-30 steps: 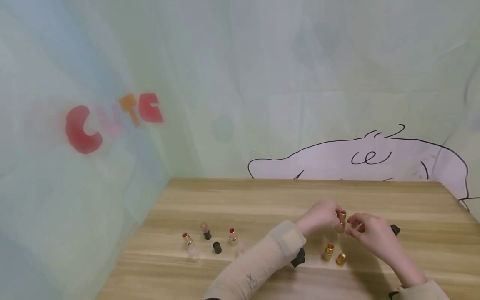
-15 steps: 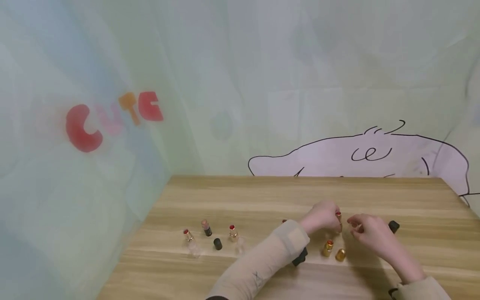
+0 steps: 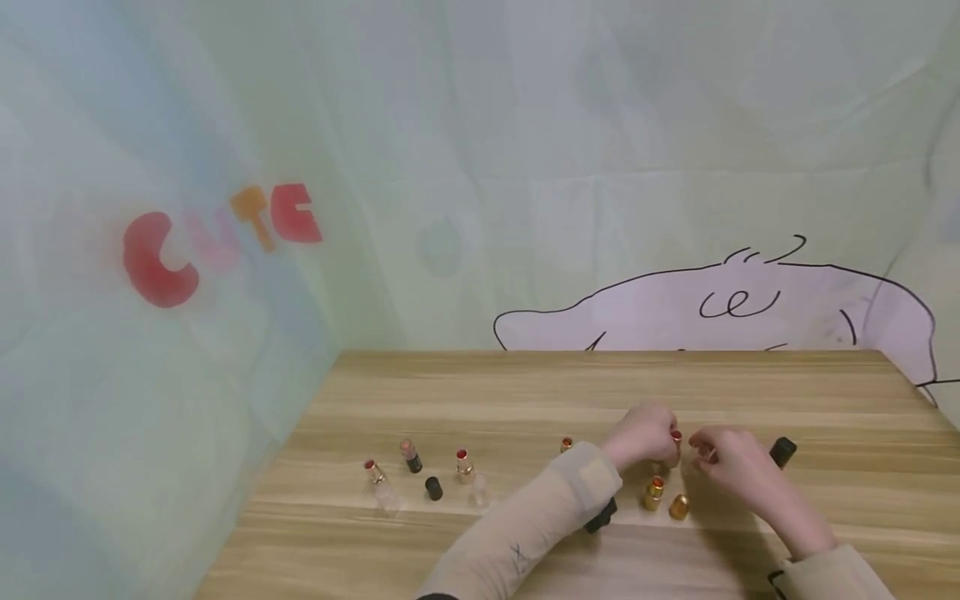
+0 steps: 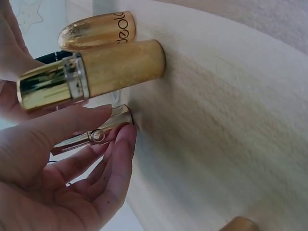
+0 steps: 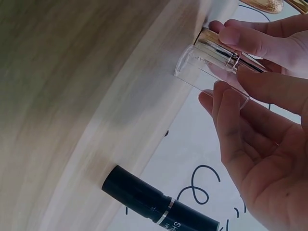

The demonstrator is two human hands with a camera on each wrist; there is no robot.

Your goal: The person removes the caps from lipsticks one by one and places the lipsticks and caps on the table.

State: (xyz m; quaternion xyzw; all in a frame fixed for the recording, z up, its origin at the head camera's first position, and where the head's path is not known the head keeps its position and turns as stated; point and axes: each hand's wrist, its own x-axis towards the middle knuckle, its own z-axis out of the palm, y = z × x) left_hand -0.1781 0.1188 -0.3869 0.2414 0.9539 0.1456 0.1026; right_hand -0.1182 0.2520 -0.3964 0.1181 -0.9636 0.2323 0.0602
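My left hand (image 3: 647, 433) grips a slim rose-gold lipstick (image 4: 113, 126), upright with its base at the tabletop and its red tip up. My right hand (image 3: 738, 462) pinches a clear cap (image 5: 199, 77) between thumb and fingers. In the right wrist view the cap overlaps the lipstick's lower part and stands close beside it. Nearer me stands a gold lipstick (image 3: 654, 493), uncapped, with its gold cap (image 3: 679, 507) to its right. Both loom large in the left wrist view, where the gold lipstick (image 4: 122, 68) covers part of my right hand.
A black tube (image 3: 783, 452) stands behind my right hand. At left are uncapped lipsticks (image 3: 410, 457), a black cap (image 3: 433, 488) and clear caps (image 3: 480, 489). My left sleeve (image 3: 540, 508) partly hides another lipstick (image 3: 567, 444) and a black object (image 3: 602, 517).
My left hand has lowered the rose-gold lipstick toward the table and shifted slightly left. My right hand stays close by with the clear cap. The view has tilted a little.
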